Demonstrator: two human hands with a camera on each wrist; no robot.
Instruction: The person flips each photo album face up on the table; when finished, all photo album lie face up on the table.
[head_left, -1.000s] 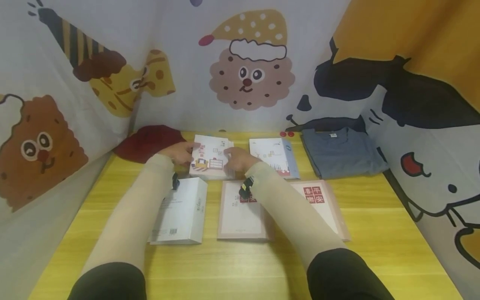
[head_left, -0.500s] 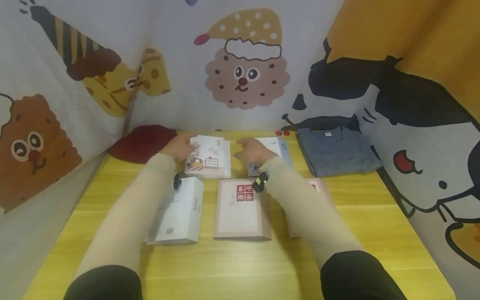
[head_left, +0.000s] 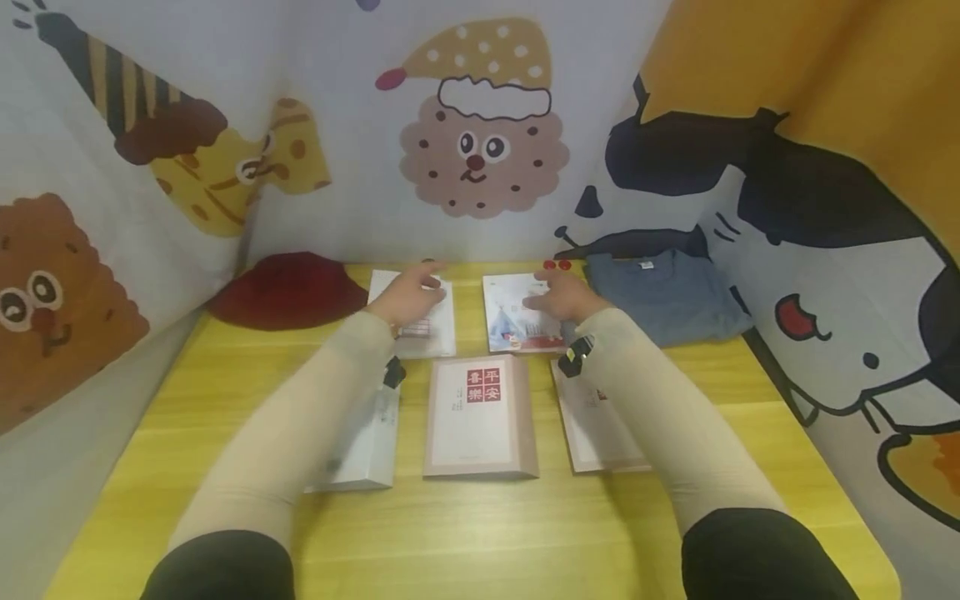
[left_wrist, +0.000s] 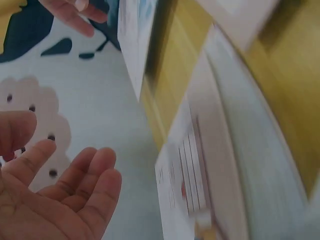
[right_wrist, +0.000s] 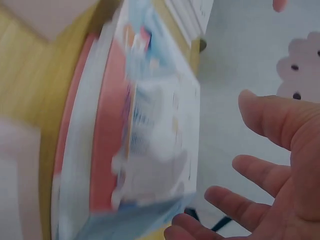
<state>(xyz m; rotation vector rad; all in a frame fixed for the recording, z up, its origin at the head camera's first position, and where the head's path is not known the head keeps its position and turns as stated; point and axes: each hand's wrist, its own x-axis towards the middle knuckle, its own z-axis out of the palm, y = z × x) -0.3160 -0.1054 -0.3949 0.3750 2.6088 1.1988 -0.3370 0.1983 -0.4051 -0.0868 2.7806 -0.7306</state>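
Note:
My left hand (head_left: 408, 298) hovers over the back-left book (head_left: 438, 340), whose illustrated white cover it partly hides. In the left wrist view, the fingers (left_wrist: 102, 192) are loosely bent, apart from that book. My right hand (head_left: 567, 297) is over the right side of the back-right book (head_left: 506, 302), which has a tent picture on its cover. The right wrist view shows relaxed, spread fingers (right_wrist: 240, 202) holding nothing beside the cover; whether the lowest one touches it I cannot tell. Under that cover, a pale page block (right_wrist: 82, 145) shows.
Along the front lie a white book (head_left: 375, 450), a pink-bordered book (head_left: 472, 433) with red character squares and a similar book (head_left: 592, 437), partly under my right arm. A dark red cloth hat-like item (head_left: 288, 292) is back left, a folded blue-grey shirt (head_left: 667, 304) back right.
My right hand has left the back-left book and moved right to the back-right one. My left hand has come off the back-left book's left edge and shifted right above it.

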